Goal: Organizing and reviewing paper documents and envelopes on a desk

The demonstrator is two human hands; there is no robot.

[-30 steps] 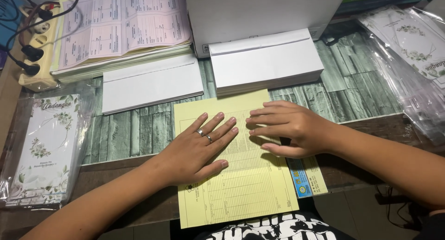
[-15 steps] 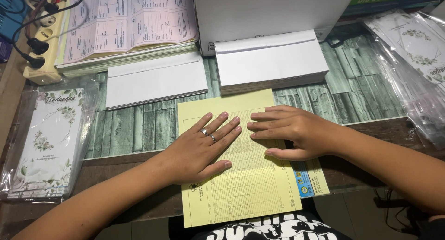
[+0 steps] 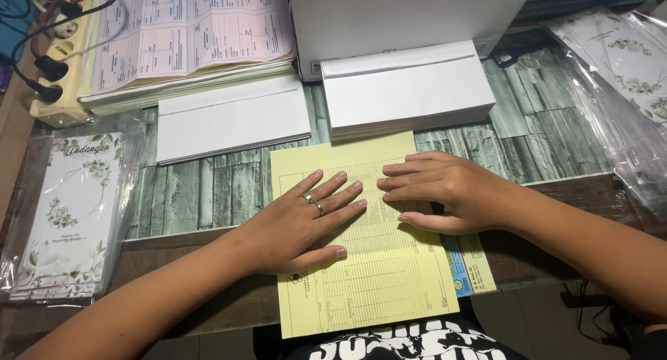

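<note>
While both hands stay flat where they were a second ago, almost nothing has shifted, so the pressing of the yellow form [image 3: 368, 276] simply goes on. It lies at the table's [image 3: 208, 200] near edge, hanging over it. The left hand [image 3: 299, 224], fingers spread and rings showing, presses its middle; the right hand [image 3: 445, 197], open and palm down, rests beside it, gripping nothing. White envelopes [image 3: 406, 89] are stacked just behind.
</note>
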